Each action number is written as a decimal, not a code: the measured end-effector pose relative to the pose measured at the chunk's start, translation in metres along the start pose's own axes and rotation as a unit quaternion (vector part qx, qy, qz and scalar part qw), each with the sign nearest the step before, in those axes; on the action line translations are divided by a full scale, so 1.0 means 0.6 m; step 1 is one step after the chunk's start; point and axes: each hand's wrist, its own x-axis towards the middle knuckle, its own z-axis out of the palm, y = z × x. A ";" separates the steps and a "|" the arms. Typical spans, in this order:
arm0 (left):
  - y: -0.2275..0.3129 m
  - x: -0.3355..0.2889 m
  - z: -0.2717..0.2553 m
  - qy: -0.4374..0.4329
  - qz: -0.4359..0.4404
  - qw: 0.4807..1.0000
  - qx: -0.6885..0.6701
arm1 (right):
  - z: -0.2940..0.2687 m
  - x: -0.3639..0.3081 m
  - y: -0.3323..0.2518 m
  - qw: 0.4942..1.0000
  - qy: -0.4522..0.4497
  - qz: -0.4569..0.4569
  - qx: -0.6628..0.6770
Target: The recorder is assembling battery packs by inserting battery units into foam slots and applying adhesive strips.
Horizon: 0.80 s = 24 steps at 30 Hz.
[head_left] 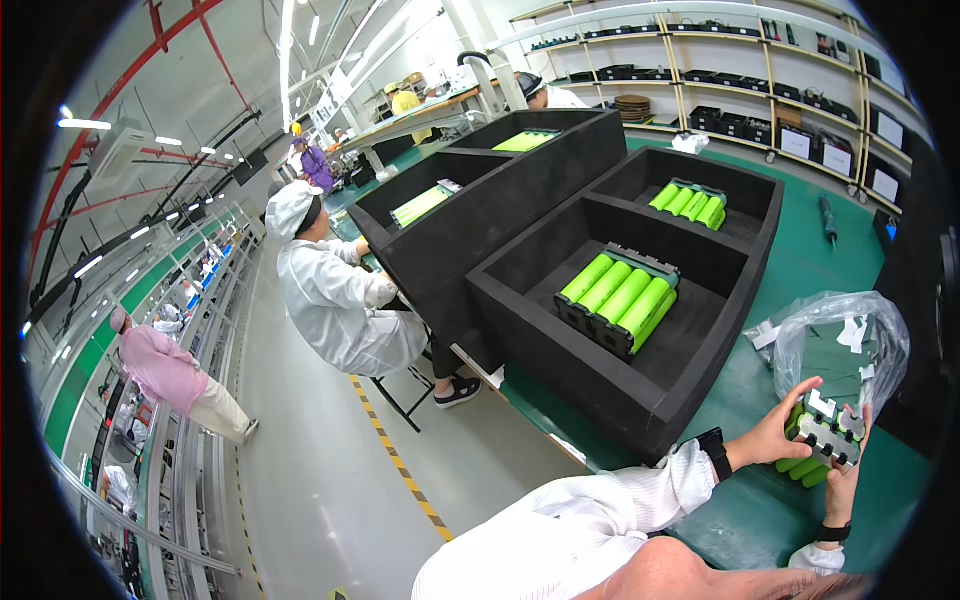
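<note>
Between my two hands, above the green tabletop, is a battery pack [826, 438] with bright green cells, a black frame and silvery metal strips. My left hand [768, 436] grips it from the left side, thumb or finger along its upper edge. Against its right side lies my right hand [842, 492], fingers closed round the edge. Just beyond the pack is a clear plastic bag [885, 335] with white scraps in it. To the left, a black divided foam tray [625, 395] holds one larger green-celled pack [620, 295] in front and another pack [690, 203] behind.
A second black tray [500, 195] with more green packs borders the first. A screwdriver-like tool [828, 220] lies on the green table [790, 275] at the far right. A seated co-worker [335, 285] in white is beyond the trays. Shelves [720, 85] with black bins line the back.
</note>
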 end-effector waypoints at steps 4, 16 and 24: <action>0.024 0.001 0.005 -0.026 -0.045 0.995 -0.085 | -0.032 -0.001 0.030 1.000 -0.007 0.025 0.001; 0.007 0.003 0.001 -0.001 -0.063 0.997 -0.054 | -0.049 0.001 0.055 1.000 0.005 0.003 0.002; 0.005 0.003 0.003 0.000 -0.058 0.997 -0.057 | -0.051 -0.003 0.057 1.000 0.017 0.011 0.011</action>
